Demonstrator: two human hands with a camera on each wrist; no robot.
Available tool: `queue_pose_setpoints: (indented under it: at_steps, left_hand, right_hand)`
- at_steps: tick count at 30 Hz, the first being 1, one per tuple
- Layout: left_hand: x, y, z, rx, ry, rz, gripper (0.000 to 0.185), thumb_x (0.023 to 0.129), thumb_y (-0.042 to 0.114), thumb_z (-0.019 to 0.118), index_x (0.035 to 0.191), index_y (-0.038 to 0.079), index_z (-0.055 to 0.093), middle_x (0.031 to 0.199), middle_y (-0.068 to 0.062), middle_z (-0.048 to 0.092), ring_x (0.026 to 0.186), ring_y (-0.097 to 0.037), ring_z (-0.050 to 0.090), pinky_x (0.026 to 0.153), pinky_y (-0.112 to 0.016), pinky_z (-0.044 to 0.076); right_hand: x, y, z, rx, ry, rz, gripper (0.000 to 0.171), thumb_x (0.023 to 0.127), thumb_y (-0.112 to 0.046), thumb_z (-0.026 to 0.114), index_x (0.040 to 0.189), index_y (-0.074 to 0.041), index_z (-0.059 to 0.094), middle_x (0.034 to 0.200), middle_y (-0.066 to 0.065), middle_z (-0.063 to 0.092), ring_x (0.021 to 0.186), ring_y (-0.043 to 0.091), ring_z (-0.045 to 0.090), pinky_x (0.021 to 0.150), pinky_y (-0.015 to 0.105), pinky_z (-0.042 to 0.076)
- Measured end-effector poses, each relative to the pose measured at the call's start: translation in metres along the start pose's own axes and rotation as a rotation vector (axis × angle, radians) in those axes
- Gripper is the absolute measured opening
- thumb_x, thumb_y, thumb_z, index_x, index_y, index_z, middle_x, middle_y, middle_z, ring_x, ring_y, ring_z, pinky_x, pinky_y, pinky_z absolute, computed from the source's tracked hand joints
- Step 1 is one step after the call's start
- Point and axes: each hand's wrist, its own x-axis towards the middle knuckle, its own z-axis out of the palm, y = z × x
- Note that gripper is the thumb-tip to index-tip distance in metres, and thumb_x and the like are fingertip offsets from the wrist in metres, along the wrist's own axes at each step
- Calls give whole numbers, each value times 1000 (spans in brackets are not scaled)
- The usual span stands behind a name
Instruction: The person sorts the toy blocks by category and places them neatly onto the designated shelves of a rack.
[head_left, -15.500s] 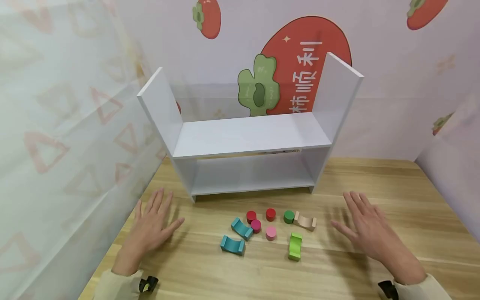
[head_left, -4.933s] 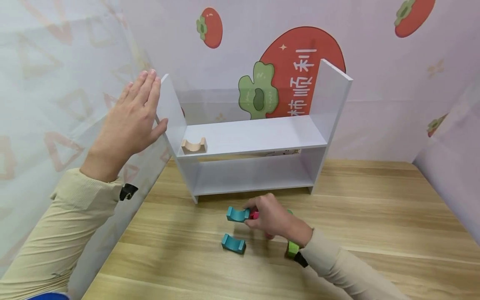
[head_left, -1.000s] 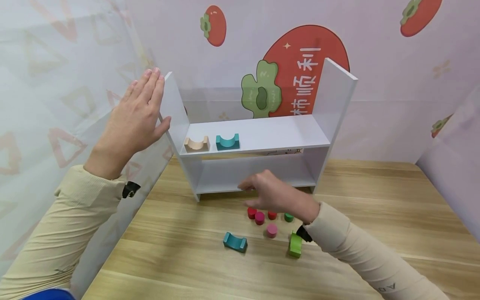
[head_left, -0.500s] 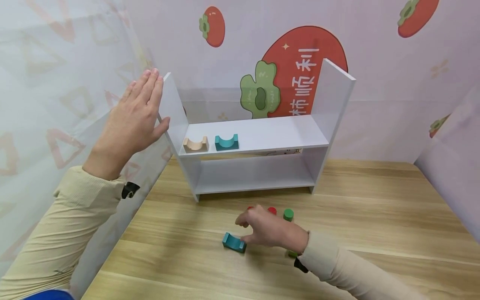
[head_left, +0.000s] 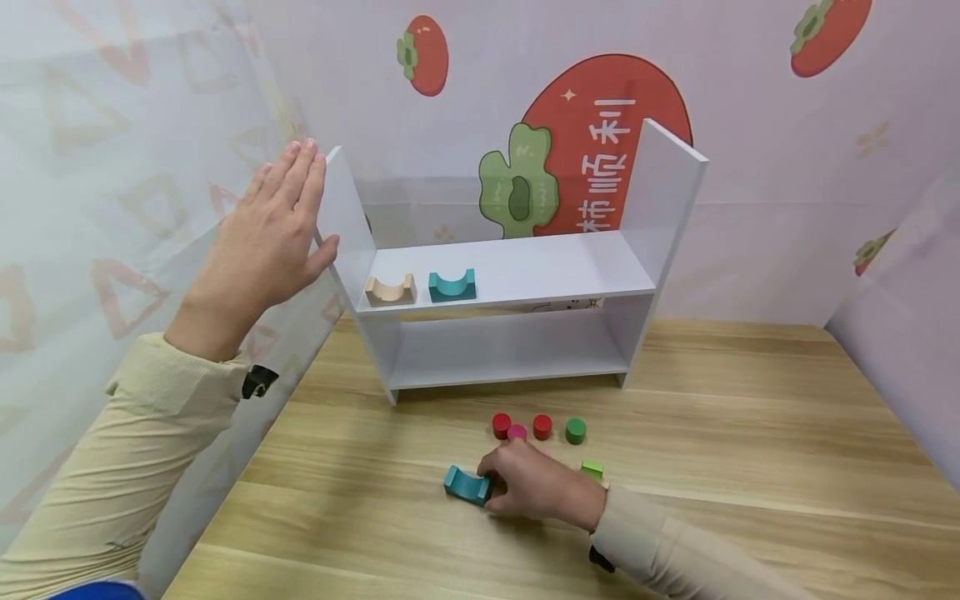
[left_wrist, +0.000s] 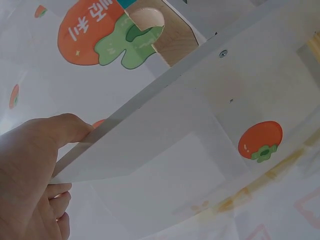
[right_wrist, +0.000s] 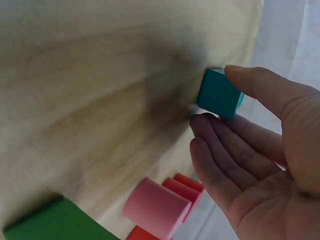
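Observation:
A white two-tier shelf (head_left: 502,271) stands on the wooden table. My left hand (head_left: 262,242) holds its left side panel (left_wrist: 145,100), the thumb on the inner face and the fingers on the outer. A plain wood block with a curved hollow (head_left: 390,290) and a teal one like it (head_left: 452,286) sit side by side at the left of the upper board. Down on the table, my right hand (head_left: 532,483) has thumb and fingers around the right end of a second teal hollowed block (head_left: 467,486). In the right wrist view that block (right_wrist: 219,94) lies between thumb and fingers.
Beyond the right hand stand two red cylinders (head_left: 542,427), a magenta one (head_left: 517,432) and a green one (head_left: 576,431). The hand mostly covers a lime green block (head_left: 592,470). A pink cylinder (right_wrist: 157,207) shows in the right wrist view. Printed cloth hangs behind.
The plain and first teal blocks went from table to upper board. Lately my right hand has come down from before the shelf to the second teal block. The left hand stays on the panel.

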Motion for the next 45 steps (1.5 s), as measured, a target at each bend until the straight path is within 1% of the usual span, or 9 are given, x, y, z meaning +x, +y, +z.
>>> queue_pose_setpoints:
  at_steps: [7, 13, 23, 27, 31, 34, 38, 40, 45]
  left_hand:
    - [-1, 0, 0, 0, 3, -6, 88, 97, 19, 65, 165, -10, 16, 175, -27, 18, 165, -41, 16, 133, -60, 19]
    - [1, 1, -1, -6, 4, -2, 88, 98, 19, 65, 165, -10, 15, 175, -27, 18, 164, -41, 17, 133, -61, 19]
    - [1, 2, -1, -10, -12, -7, 88, 98, 19, 64, 165, -9, 15, 175, -27, 17, 165, -41, 15, 133, -61, 17]
    - [1, 1, 0, -11, -10, -6, 88, 98, 19, 64, 165, -9, 15, 175, -27, 17, 165, -41, 16, 133, -61, 18]
    - [1, 0, 0, -6, -6, -2, 87, 98, 19, 64, 165, -9, 15, 175, -27, 17, 165, -41, 16, 133, -60, 17]
    - [1, 0, 0, -2, -6, -2, 87, 98, 19, 64, 165, -9, 15, 175, -27, 17, 165, -41, 16, 133, -60, 17]
    - [1, 0, -1, -6, -9, -2, 87, 99, 18, 64, 165, -9, 15, 175, -27, 17, 165, -41, 16, 133, -60, 17]
    - [1, 0, -1, -8, -11, -3, 87, 99, 18, 64, 165, -9, 15, 175, -27, 17, 165, -41, 16, 134, -59, 16]
    - [1, 1, -1, -10, -21, -10, 86, 99, 18, 63, 165, -9, 15, 175, -27, 16, 165, -41, 16, 134, -59, 15]
  right_hand:
    - [2, 2, 8, -6, 46, -9, 18, 86, -12, 86, 102, -6, 79, 88, -7, 73, 73, -1, 53, 68, 10, 49]
    - [2, 1, 7, 37, 79, 9, 23, 86, -8, 83, 109, -4, 79, 98, -2, 77, 79, 1, 61, 74, 10, 54]
    - [1, 1, -10, 121, 112, -25, 27, 86, -3, 82, 113, -3, 79, 112, 4, 80, 98, 6, 74, 89, 26, 64]
    - [-2, -2, -25, 98, 119, -55, 27, 86, -5, 82, 113, -7, 80, 110, 1, 80, 99, 13, 76, 87, 31, 65]
    - [-4, -5, -45, 66, 118, -83, 28, 86, -5, 82, 113, -7, 80, 108, 2, 81, 90, 9, 74, 74, 21, 59]
    - [-5, -7, -61, 108, 97, -69, 29, 86, -3, 81, 115, -5, 79, 105, 5, 81, 78, 7, 70, 64, 17, 57]
    - [-7, -8, -84, 116, 73, -81, 30, 88, -5, 80, 117, -7, 79, 106, 1, 81, 82, 8, 73, 73, 17, 61]
    - [-8, -8, -97, 83, 70, -109, 29, 88, -8, 81, 117, -10, 80, 107, -3, 80, 92, 7, 74, 83, 19, 61]
    - [-10, -10, -128, 78, 55, -117, 30, 89, -11, 82, 118, -14, 80, 109, -7, 80, 99, 5, 75, 89, 24, 63]
